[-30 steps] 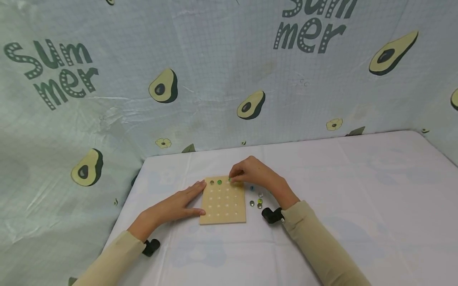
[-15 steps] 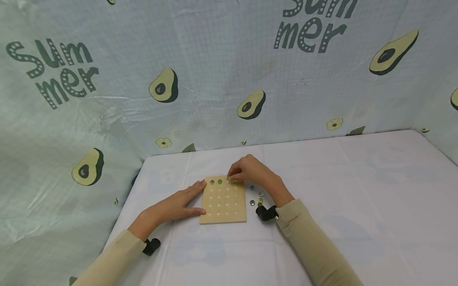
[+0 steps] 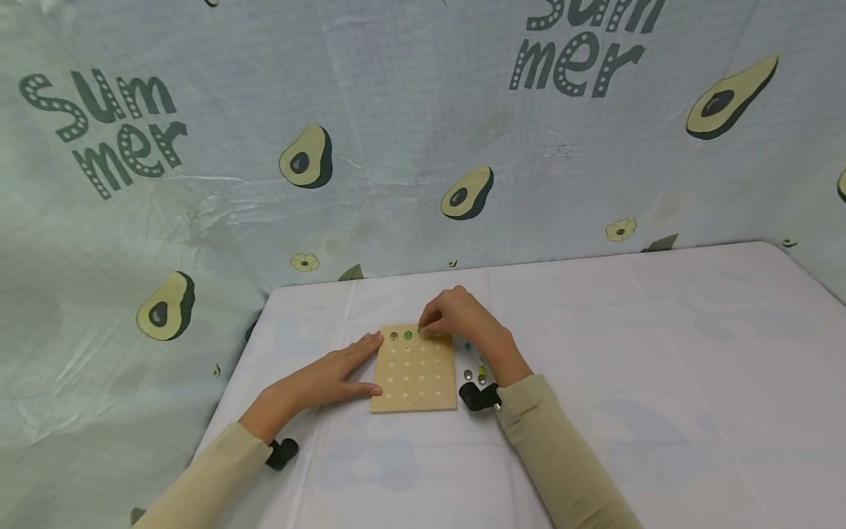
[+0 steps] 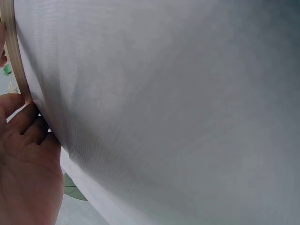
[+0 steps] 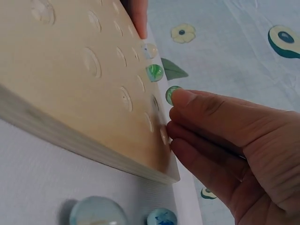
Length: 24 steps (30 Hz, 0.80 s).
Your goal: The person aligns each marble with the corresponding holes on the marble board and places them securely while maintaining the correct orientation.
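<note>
A square wooden board (image 3: 413,376) with rows of shallow round hollows lies on the table. My left hand (image 3: 324,378) rests along its left edge, fingers stretched out and thumb at the near corner. Over the far row, my right hand (image 3: 463,317) pinches a green marble (image 5: 171,95) between thumb and fingers, just above the board's surface in the right wrist view. Two marbles sit in that row to its left: a clear one (image 5: 150,50) at the corner and a green swirled one (image 5: 154,72). The left wrist view shows my left fingers against the board's side.
Right of the board lie several loose marbles, among them a blue one (image 3: 467,346), a yellow-green one (image 3: 482,370) and a clear one (image 3: 468,375). A white cloth covers the table (image 3: 661,353). Behind it hangs an avocado-print sheet (image 3: 390,147).
My right forearm has swung left, and the right hand has shifted slightly left over the far row with the green marble. My left hand stays on the board's edge.
</note>
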Motion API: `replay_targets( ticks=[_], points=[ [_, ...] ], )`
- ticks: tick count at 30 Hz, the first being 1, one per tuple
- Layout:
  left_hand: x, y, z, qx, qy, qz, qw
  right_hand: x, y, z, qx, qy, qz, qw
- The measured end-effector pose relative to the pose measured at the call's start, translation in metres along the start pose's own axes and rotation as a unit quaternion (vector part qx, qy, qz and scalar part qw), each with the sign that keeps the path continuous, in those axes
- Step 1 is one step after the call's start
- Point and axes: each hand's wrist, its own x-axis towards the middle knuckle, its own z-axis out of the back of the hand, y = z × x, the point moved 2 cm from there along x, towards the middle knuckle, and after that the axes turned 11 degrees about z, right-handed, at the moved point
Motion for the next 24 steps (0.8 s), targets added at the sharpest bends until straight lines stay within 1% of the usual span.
replay_targets(
  ticks=[6,16,19,21,24],
  points=[
    [0.0005,0.0007,-0.0002,-0.001,0.001,-0.001,1.0000,-0.0002,0.0016,-0.0030,-0.004,0.001,-0.018,0.9998],
    [0.0000,0.0008,0.0008,0.001,-0.002,0.003,1.0000,-0.0004,0.0065,-0.0061,-0.024,-0.001,-0.014,0.9996],
    [0.0008,0.0012,0.0000,-0.002,-0.002,0.002,1.0000,-0.0020,0.0054,-0.0070,-0.015,-0.004,-0.017,0.9997],
    [0.0011,0.0013,-0.0007,-0.002,-0.002,0.002,1.0000,-0.0040,0.0039,-0.0065,0.001,-0.007,-0.019,0.9998],
    [0.0013,0.0015,-0.0011,-0.001,-0.001,0.008,1.0000,-0.0085,0.0004,-0.0031,0.017,-0.009,-0.016,0.9997]
  ],
)
